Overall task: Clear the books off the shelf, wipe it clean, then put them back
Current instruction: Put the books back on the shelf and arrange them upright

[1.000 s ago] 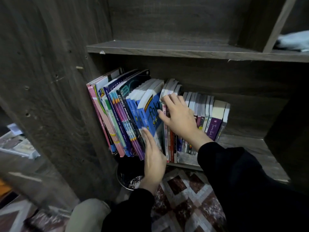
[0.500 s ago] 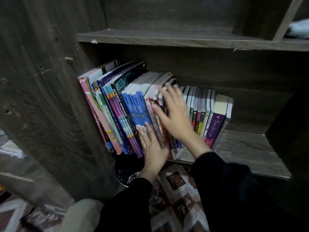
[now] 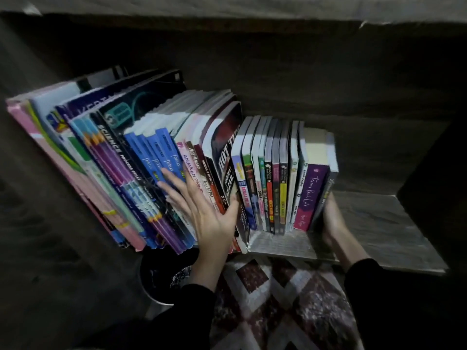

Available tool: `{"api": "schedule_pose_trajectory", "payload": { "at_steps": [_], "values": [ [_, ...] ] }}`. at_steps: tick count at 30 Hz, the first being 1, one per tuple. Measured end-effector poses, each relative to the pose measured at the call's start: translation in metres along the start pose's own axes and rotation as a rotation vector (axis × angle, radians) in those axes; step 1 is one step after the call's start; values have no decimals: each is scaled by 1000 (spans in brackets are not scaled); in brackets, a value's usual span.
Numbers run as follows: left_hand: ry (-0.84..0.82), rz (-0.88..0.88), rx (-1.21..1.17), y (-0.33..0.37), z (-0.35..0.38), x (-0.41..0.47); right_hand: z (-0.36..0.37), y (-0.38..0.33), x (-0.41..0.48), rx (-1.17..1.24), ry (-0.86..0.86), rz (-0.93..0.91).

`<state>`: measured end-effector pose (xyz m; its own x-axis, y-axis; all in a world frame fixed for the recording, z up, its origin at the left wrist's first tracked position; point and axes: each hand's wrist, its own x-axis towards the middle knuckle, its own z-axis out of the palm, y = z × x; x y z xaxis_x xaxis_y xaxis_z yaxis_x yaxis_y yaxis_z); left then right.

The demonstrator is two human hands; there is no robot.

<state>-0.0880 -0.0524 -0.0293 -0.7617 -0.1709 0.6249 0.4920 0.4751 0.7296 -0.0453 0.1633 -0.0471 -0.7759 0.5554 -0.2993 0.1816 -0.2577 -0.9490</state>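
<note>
The left grip [image 3: 202,215] lay spread flat on the leaning books [image 3: 151,173], the right grip [image 3: 332,221], curl unclear, braced the end of the row [image 3: 275,188], so an even squeeze before lifting seemed wisest.

Dim, low-contrast frame. Light fell from behind the camera onto the books [image 3: 252,178], the bare shelf [image 3: 374,223] and the patterned floor [image 3: 278,294]. The cabinet walls [image 3: 328,72] sank into near-black shadow. Wide-angle stretch bowed the left and top edges. Smear and blocky compression softened small spine lettering; only large titles read.
</note>
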Motion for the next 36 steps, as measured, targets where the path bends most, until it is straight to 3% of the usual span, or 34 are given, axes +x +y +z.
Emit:
{"api": "schedule_pose_trajectory", "payload": {
  "at_steps": [6, 9, 13, 17, 20, 23, 24, 26, 27, 29, 31, 33, 36],
  "values": [
    [20, 81, 15, 1, 3, 4, 12, 4, 2, -4, -37, -95],
    [11, 141, 27, -2, -4, 11, 25, 11, 2, 49, -118, -86],
    [10, 237, 105, -15, -16, 18, 38, 26, 14, 64, -98, -29],
    [-2, 184, 161, -18, -20, 10, 34, 27, 11, 54, -104, -20],
    [-87, 226, 265, -24, -26, -4, 44, 13, -16, 15, 87, -109],
    [-215, 312, 267, -41, -43, -13, 53, 27, -62, -153, 511, -420],
    [-224, 338, 291, -47, -49, -14, 60, 36, -82, -268, 475, -590],
    [-199, 375, 428, -58, -60, -14, 77, 62, -102, -541, 61, -798],
    [-181, 382, 525, -61, -62, -13, 83, 72, -102, -671, -174, -813],
    [-168, 377, 671, -63, -65, -6, 93, 72, -89, -829, -416, -730],
    [-182, 373, 719, -65, -67, 4, 100, 60, -76, -941, -453, -672],
    [-197, 403, 727, -67, -67, 15, 103, 56, -65, -1054, -420, -756],
    [-201, 442, 735, -70, -68, 23, 107, 59, -59, -1022, -412, -796]
  ]
}}
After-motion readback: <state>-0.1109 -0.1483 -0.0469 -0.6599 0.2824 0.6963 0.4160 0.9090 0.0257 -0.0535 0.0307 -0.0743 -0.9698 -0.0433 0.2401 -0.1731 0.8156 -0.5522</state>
